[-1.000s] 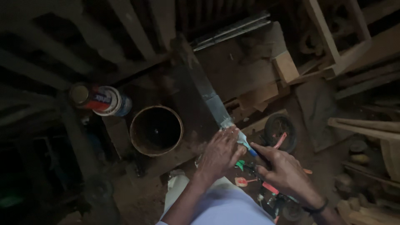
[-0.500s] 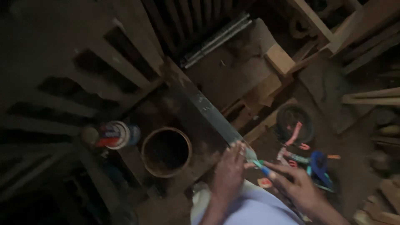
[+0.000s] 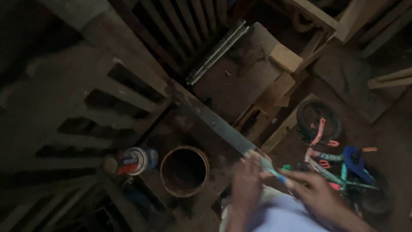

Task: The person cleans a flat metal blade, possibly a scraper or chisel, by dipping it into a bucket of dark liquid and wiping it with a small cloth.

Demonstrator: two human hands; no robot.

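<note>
The scene is dim and both hands are blurred: the left hand (image 3: 246, 180) lies on the near end of a long flat metal bar (image 3: 214, 122) that runs away across the dark tabletop (image 3: 171, 129), its fingers seemingly curled over the edge. The right hand (image 3: 311, 189) pinches a thin blue-tipped pen (image 3: 274, 171) against that end. Beside them stand a round rusty open tin (image 3: 184, 170) and a capped jar (image 3: 131, 160); a small bike (image 3: 343, 163) lies on the floor.

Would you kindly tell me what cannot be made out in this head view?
- Left hand and right hand: motion-blurred, so the grip on the long flat strip is unclear.
- Small blue-tipped tool: too blurred to identify.
- Round can: inside too dark.
- Small bicycle: partly in shadow.
</note>
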